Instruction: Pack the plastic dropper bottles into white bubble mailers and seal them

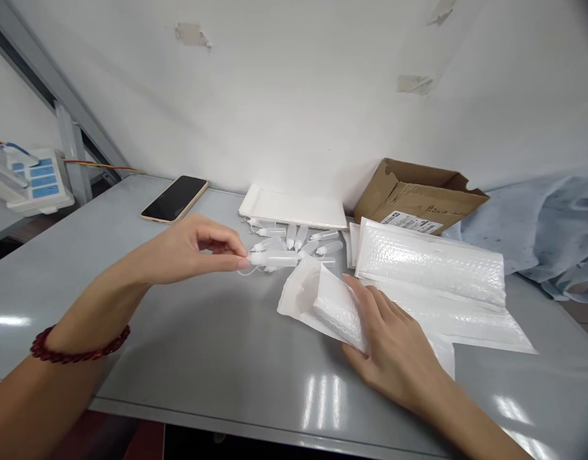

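Observation:
My left hand (202, 250) pinches a small translucent squeeze bottle (277, 258) by its capped end, the body pointing right. Behind it lies a loose group of similar bottles (298, 236) with white tips and thin loops. My right hand (390, 338) is wrapped around a white bubble mailer (336, 305), whose open mouth faces left toward the bottle. The bottle is apart from the mailer's mouth. What the mailer contains, if anything, I cannot make out.
Flat white mailers (294, 207) lie against the wall, and more bubble mailers (433, 268) are piled on the right. A cardboard box (413, 198) stands behind them beside a bluish plastic bag (557, 230). At the back left of the grey table (188, 358) rests a phone (176, 199).

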Available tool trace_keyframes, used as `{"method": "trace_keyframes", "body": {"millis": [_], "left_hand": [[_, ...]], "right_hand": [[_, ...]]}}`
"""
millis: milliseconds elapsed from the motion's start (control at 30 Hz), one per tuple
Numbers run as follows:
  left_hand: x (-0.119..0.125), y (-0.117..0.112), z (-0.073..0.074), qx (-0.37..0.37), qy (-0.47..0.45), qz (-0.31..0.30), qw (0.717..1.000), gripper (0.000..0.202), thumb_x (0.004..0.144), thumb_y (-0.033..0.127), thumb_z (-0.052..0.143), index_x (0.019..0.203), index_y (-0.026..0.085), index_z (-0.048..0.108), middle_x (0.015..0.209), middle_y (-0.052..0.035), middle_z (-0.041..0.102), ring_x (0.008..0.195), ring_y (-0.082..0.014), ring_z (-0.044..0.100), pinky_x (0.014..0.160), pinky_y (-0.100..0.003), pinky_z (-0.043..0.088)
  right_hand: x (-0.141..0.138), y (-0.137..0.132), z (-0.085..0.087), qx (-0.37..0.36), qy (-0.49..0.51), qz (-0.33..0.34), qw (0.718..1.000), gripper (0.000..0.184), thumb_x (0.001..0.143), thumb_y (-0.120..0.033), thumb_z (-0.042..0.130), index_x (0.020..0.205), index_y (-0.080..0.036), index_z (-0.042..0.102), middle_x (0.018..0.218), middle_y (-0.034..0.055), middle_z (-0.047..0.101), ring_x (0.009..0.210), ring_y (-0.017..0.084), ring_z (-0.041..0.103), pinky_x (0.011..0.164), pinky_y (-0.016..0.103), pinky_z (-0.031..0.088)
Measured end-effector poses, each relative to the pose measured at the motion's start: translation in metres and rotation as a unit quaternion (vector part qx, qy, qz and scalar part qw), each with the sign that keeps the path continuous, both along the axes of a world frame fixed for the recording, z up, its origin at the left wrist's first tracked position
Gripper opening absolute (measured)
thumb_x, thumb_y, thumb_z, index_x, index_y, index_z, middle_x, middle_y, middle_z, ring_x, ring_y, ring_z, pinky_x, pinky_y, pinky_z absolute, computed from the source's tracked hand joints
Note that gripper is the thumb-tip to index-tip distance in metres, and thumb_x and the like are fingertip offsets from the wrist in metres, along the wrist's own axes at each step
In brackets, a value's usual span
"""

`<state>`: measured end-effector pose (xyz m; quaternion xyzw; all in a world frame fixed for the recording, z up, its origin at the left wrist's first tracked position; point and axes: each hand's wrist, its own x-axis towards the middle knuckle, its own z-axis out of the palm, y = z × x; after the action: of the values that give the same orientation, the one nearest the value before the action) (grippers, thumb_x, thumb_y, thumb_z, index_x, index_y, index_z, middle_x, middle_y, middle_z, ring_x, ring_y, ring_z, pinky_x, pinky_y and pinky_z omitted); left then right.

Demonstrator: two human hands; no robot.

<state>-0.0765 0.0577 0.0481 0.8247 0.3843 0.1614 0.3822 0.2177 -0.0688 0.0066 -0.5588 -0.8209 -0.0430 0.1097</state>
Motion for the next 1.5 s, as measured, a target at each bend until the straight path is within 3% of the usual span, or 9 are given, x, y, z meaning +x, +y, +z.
{"method": "trace_keyframes", "body": {"millis": [133, 267, 467, 667, 833, 1033, 1167, 1333, 1500], "left_hand": [[0.004, -0.001, 0.0, -0.054, 0.028, -0.077, 0.995, 0.017, 0.081, 0.035, 0.064, 0.074, 0.021, 0.072, 0.062, 0.0013, 0.058, 0.055, -0.0091, 0.046, 0.054, -0.021, 0.037], [0.038, -0.022, -0.015, -0.126, 0.013, -0.146, 0.981, 0.016, 0.08, 0.031, 0.064, 0.077, 0.017, 0.072, 0.056, 0.0034, 0.051, 0.052, -0.0075, 0.04, 0.048, -0.019, 0.031], [0.066, -0.046, -0.033, -0.053, 0.021, -0.142, 0.988, 0.024, 0.077, 0.01, 0.05, 0.056, 0.013, 0.059, 0.05, 0.0054, 0.034, 0.047, -0.0056, 0.034, 0.045, -0.019, 0.025], [0.042, -0.009, -0.042, 0.07, 0.056, 0.092, 0.992, 0.031, 0.082, 0.041, 0.056, 0.098, 0.017, 0.066, 0.057, 0.0048, 0.046, 0.052, -0.0103, 0.04, 0.052, -0.022, 0.031], [0.046, -0.001, -0.059, 0.106, 0.175, 0.069, 0.976, 0.024, 0.081, 0.036, 0.052, 0.086, 0.016, 0.064, 0.055, 0.0021, 0.05, 0.053, -0.0139, 0.043, 0.052, -0.025, 0.026], [0.027, 0.001, -0.033, 0.012, 0.083, 0.086, 0.993, 0.027, 0.08, 0.044, 0.056, 0.082, 0.018, 0.062, 0.055, 0.0049, 0.043, 0.052, -0.011, 0.041, 0.052, -0.023, 0.031], [0.012, 0.0, -0.012, -0.061, 0.053, -0.011, 0.997, 0.027, 0.083, 0.047, 0.056, 0.082, 0.02, 0.062, 0.061, 0.0037, 0.047, 0.058, -0.0113, 0.044, 0.055, -0.022, 0.034], [0.019, -0.012, -0.006, -0.018, 0.087, -0.115, 0.989, 0.016, 0.084, 0.035, 0.056, 0.082, 0.021, 0.064, 0.082, 0.0015, 0.061, 0.074, -0.0125, 0.051, 0.065, -0.022, 0.039], [0.03, -0.024, -0.009, 0.039, 0.109, -0.113, 0.987, 0.009, 0.082, 0.024, 0.055, 0.084, 0.02, 0.063, 0.081, 0.0032, 0.062, 0.07, -0.0109, 0.052, 0.063, -0.021, 0.037]], "right_hand": [[-0.005, -0.004, -0.003, -0.001, 0.005, 0.012, 1.0, 0.071, 0.069, -0.023, 0.05, 0.135, -0.01, 0.027, 0.104, 0.0173, 0.059, 0.083, 0.028, 0.059, 0.065, 0.041, 0.055], [-0.017, -0.016, -0.009, -0.045, 0.039, 0.044, 0.997, 0.073, 0.07, -0.021, 0.051, 0.137, -0.009, 0.024, 0.103, 0.0165, 0.058, 0.087, 0.029, 0.058, 0.068, 0.042, 0.055], [-0.026, -0.026, -0.017, -0.094, 0.086, 0.033, 0.991, 0.074, 0.07, -0.019, 0.05, 0.137, -0.014, 0.021, 0.103, 0.0137, 0.057, 0.087, 0.027, 0.058, 0.069, 0.041, 0.055], [-0.022, -0.02, -0.019, -0.084, 0.098, -0.012, 0.992, 0.069, 0.071, -0.021, 0.049, 0.135, -0.017, 0.023, 0.105, 0.0132, 0.057, 0.089, 0.029, 0.059, 0.07, 0.045, 0.054], [-0.022, -0.017, -0.019, -0.066, 0.104, -0.014, 0.992, 0.068, 0.071, -0.021, 0.048, 0.135, -0.017, 0.023, 0.103, 0.0129, 0.06, 0.088, 0.029, 0.061, 0.069, 0.044, 0.056], [-0.022, -0.016, -0.023, -0.039, 0.098, -0.01, 0.994, 0.071, 0.073, -0.022, 0.046, 0.138, -0.012, 0.018, 0.11, 0.0176, 0.061, 0.095, 0.03, 0.063, 0.074, 0.045, 0.056], [-0.022, -0.016, -0.025, -0.046, 0.111, -0.027, 0.992, 0.078, 0.072, -0.023, 0.048, 0.141, -0.01, 0.013, 0.109, 0.018, 0.063, 0.096, 0.032, 0.063, 0.074, 0.046, 0.056], [-0.022, -0.018, -0.027, -0.044, 0.121, -0.027, 0.991, 0.082, 0.073, -0.023, 0.049, 0.143, -0.01, 0.008, 0.109, 0.0178, 0.062, 0.096, 0.032, 0.063, 0.073, 0.047, 0.055], [-0.023, -0.019, -0.029, -0.031, 0.11, -0.011, 0.993, 0.083, 0.073, -0.022, 0.049, 0.144, -0.01, 0.007, 0.107, 0.0172, 0.063, 0.093, 0.032, 0.063, 0.072, 0.047, 0.056]]}}
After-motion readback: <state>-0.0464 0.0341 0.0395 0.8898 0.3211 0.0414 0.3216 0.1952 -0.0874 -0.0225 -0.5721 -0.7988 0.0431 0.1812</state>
